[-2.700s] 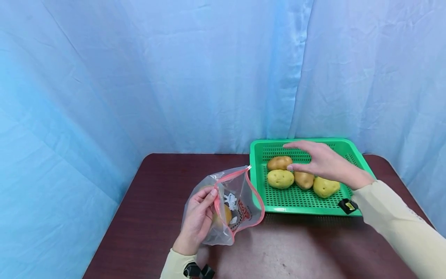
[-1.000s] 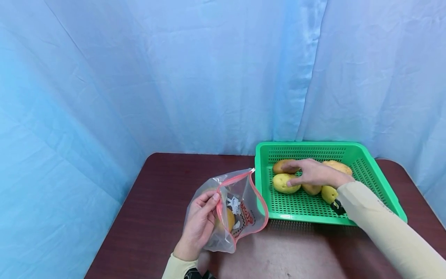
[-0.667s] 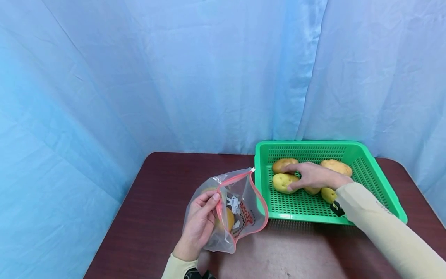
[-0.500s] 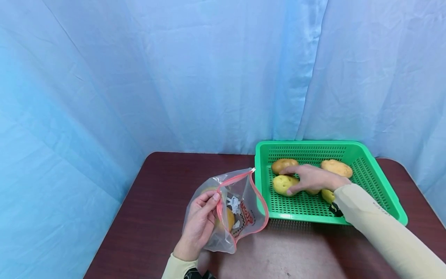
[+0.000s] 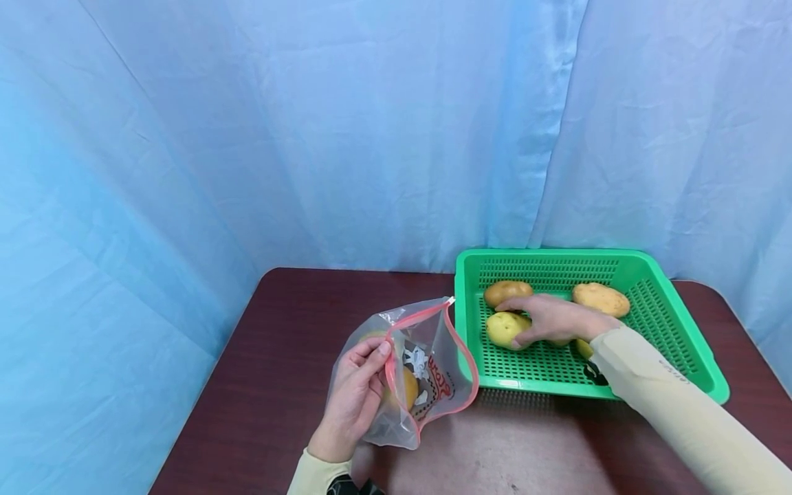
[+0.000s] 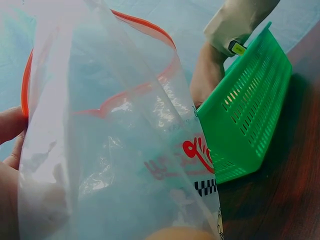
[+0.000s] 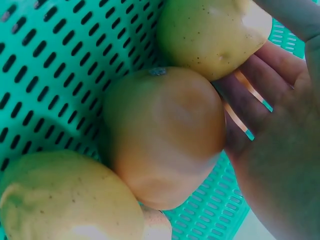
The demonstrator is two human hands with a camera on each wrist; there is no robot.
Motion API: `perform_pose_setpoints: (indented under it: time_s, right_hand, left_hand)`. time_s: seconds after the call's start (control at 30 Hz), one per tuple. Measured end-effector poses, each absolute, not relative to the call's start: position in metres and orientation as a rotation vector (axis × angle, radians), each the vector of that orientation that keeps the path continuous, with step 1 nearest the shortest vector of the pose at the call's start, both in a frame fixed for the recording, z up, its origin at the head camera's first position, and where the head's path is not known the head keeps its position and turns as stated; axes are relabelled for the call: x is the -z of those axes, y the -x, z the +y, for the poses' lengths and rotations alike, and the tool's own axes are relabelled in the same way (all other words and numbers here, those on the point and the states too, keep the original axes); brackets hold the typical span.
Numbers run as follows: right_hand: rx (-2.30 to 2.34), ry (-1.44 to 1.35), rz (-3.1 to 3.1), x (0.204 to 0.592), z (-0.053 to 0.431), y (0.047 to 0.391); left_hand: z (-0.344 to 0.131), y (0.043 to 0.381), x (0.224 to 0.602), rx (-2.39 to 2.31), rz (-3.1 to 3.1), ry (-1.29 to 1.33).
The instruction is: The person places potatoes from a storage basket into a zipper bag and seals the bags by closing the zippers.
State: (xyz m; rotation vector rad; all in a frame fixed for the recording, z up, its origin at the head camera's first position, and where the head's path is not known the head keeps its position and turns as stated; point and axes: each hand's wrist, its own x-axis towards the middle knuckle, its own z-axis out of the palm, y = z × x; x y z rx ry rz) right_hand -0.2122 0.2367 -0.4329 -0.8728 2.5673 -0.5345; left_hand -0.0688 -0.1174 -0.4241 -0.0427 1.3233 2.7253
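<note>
My left hand [image 5: 353, 399] pinches the red zip edge of a clear zip bag [image 5: 438, 337], keeping its mouth spread. Through the plastic a potato [image 5: 410, 388] shows inside. Down in the green basket [image 5: 526, 382], my right hand [image 5: 553, 317] grips a yellow potato [image 5: 504, 330], thumb on the near side and fingers on the far side. The right wrist view has that yellow potato [image 7: 210, 40] at the top, between thumb and fingers. Beside it lies a browner potato [image 7: 165, 140], mostly hidden under the hand in the head view.
A brown potato [image 5: 509, 293] lies behind the gripped one, and a pale potato [image 5: 600, 299] at the basket's back right. Another yellow potato [image 5: 584, 348] is partly covered by the right sleeve. The dark wooden table [image 5: 278, 344] ends at a blue curtain [image 5: 371, 137].
My right hand has come down from above the basket onto the yellow potato, which has shifted slightly toward the front, away from the brown one. The left hand keeps its hold on the bag.
</note>
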Motion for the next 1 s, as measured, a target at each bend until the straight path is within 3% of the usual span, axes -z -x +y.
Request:
perform_pose_setpoints:
  time_s: [0.37,1.0]
  right_hand:
    - [0.555,0.858,2.596,0.426,0.239,0.212]
    - [0.717,0.848,2.651,0.379,0.235,0.203]
  left_hand:
    - [-0.117,0.067,0.423,-2.728,1.325,0.045]
    - [-0.115,0.077,0.424,-2.737,1.303,0.079]
